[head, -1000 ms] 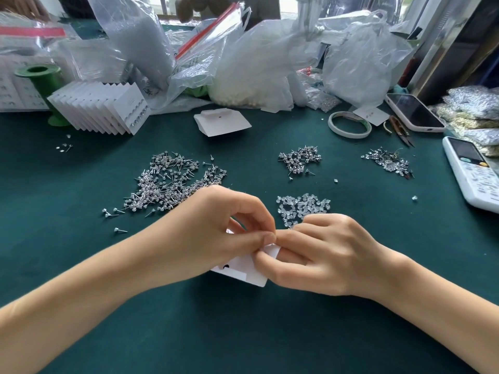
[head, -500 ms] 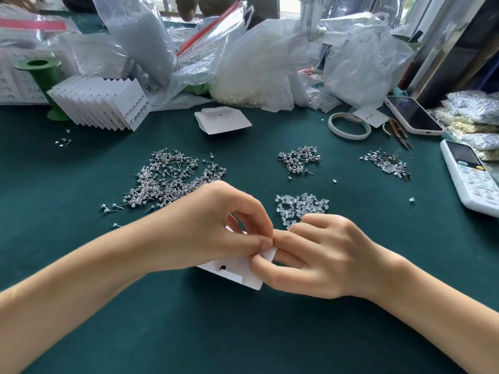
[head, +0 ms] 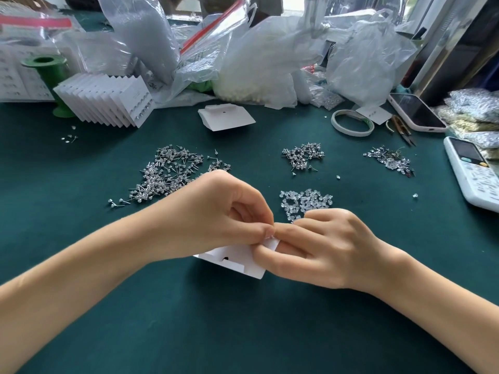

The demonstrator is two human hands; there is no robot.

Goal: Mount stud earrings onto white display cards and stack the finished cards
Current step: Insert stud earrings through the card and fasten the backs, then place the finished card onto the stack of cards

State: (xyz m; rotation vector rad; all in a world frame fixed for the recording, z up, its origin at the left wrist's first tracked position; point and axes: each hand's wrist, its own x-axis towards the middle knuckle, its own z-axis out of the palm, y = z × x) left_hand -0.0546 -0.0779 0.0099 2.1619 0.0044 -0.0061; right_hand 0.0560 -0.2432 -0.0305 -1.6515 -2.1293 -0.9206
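Left hand [head: 216,214] and right hand [head: 324,247] are meeting at frame centre, fingers of both curling and pinching the top edge of one white display card [head: 237,261]. Card is sitting tilted, just above the green table [head: 243,333]. Loose stud earrings [head: 170,176] are lying at 11 o'clock of the hands, clear backs [head: 306,202] at 1 o'clock. Finished card stack [head: 108,102] is standing at 10 o'clock, well apart.

Probably a jewellery-packing workbench: stud heaps [head: 172,174], card stack [head: 108,103].

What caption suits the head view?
Both hands, left hand and right hand, pinch a white display card above green felt.
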